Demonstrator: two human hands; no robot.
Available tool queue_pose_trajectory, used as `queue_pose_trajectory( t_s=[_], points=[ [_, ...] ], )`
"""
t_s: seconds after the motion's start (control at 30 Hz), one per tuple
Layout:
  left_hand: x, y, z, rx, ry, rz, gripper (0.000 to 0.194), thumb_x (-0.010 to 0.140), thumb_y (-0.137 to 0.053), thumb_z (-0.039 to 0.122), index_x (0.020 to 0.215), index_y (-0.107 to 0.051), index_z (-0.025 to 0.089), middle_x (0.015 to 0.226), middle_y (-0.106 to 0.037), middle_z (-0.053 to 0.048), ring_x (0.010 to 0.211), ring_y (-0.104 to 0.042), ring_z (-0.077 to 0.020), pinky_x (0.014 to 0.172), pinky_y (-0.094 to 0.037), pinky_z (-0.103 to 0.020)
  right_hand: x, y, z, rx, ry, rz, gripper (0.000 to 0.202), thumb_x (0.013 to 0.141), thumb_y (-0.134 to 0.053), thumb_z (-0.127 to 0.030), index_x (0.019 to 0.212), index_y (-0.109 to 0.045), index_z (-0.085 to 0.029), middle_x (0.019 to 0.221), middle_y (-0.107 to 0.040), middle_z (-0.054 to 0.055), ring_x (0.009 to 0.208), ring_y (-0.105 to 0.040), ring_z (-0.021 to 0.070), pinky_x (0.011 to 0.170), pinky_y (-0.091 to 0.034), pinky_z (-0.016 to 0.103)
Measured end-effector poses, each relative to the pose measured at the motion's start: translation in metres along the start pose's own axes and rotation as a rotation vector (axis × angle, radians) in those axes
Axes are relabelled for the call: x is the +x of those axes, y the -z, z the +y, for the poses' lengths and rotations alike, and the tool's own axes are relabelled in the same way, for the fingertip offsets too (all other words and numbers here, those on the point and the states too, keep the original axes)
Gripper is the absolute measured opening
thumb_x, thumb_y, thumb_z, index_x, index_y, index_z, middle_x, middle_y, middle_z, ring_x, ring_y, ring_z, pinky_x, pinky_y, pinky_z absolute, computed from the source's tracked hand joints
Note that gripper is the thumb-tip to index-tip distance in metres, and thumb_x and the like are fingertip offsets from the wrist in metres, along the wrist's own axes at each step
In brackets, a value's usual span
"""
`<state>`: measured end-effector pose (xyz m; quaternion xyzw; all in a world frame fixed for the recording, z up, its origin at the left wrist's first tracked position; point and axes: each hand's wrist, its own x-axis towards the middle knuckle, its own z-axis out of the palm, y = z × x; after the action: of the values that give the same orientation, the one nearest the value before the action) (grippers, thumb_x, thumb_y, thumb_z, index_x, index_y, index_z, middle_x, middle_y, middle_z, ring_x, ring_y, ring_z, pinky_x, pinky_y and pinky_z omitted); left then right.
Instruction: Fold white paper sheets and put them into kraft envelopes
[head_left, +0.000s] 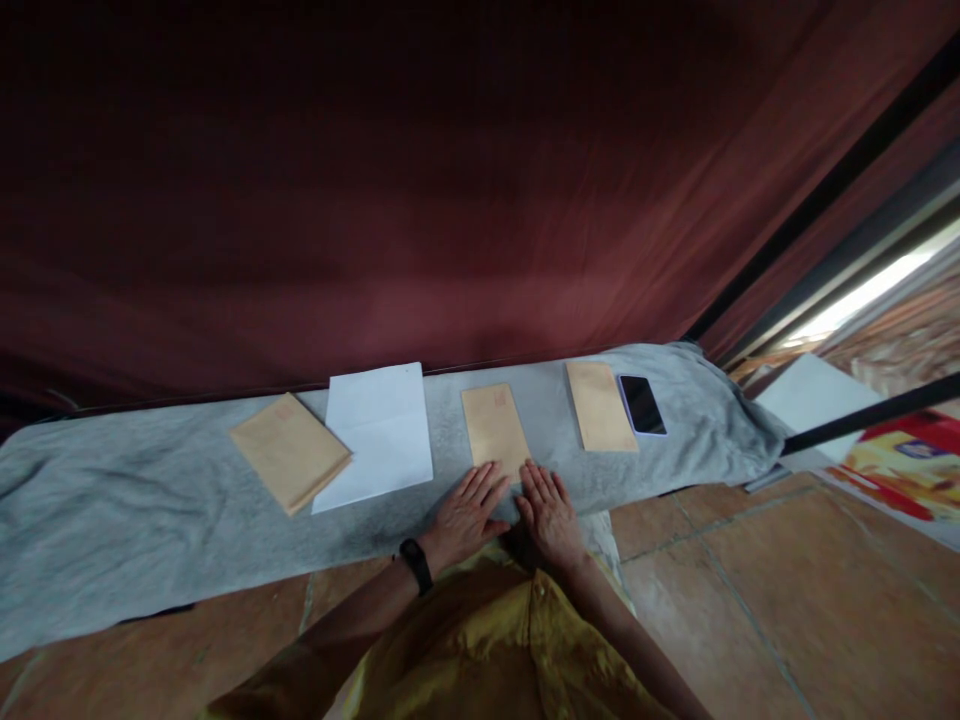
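A brown envelope (pixel 495 425) lies flat on the grey cloth in front of me, a small reddish print near its far right corner. My left hand (pixel 466 512) rests with outstretched fingers on its near left part. Over its near right corner lie the fingertips of my right hand (pixel 551 515), also stretched out flat. Neither hand grips anything. To the left, several brown envelopes (pixel 289 450) seem stacked at a slant, overlapping a stack of white paper (pixel 382 430). On the right is another brown envelope (pixel 600 408), or a few of them.
A phone (pixel 643 405) lies beside the right envelope. The grey cloth (pixel 150 500) covers a long narrow surface. Behind it hangs a dark red curtain (pixel 480 200). Dark poles (pixel 825 200) stand at the right, near a red and yellow printed package (pixel 907 465). The floor (pixel 787 590) is tiled.
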<state>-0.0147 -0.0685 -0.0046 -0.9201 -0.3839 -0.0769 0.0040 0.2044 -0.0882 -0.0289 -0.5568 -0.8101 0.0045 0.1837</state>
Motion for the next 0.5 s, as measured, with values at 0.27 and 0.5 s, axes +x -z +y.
queue_pose_trajectory(
  t_s=[0.27, 0.5],
  points=[
    [-0.003, -0.011, 0.008, 0.02, 0.055, -0.031, 0.087, 0.094, -0.035, 0.072, 0.154, -0.031, 0.009, 0.162, -0.03, -0.019, 0.153, -0.02, -0.0287, 0.125, -0.016, -0.048, -0.001, 0.004, 0.0, 0.025, -0.037, -0.005, 0.054, 0.107, -0.032, -0.036, 0.157, -0.03, -0.016, 0.159, -0.038, 0.011, 0.148, -0.033, 0.0247, 0.121, -0.025, 0.048],
    [-0.001, -0.017, 0.011, 0.021, 0.056, -0.067, 0.097, 0.09, -0.05, 0.067, 0.156, -0.019, 0.004, 0.164, -0.019, -0.022, 0.154, -0.014, -0.0314, 0.125, -0.014, -0.046, -0.002, -0.005, -0.013, 0.083, 0.087, -0.059, 0.051, 0.106, -0.032, -0.034, 0.154, -0.036, -0.015, 0.156, -0.043, 0.01, 0.148, -0.033, 0.0224, 0.121, -0.026, 0.046]
  ],
)
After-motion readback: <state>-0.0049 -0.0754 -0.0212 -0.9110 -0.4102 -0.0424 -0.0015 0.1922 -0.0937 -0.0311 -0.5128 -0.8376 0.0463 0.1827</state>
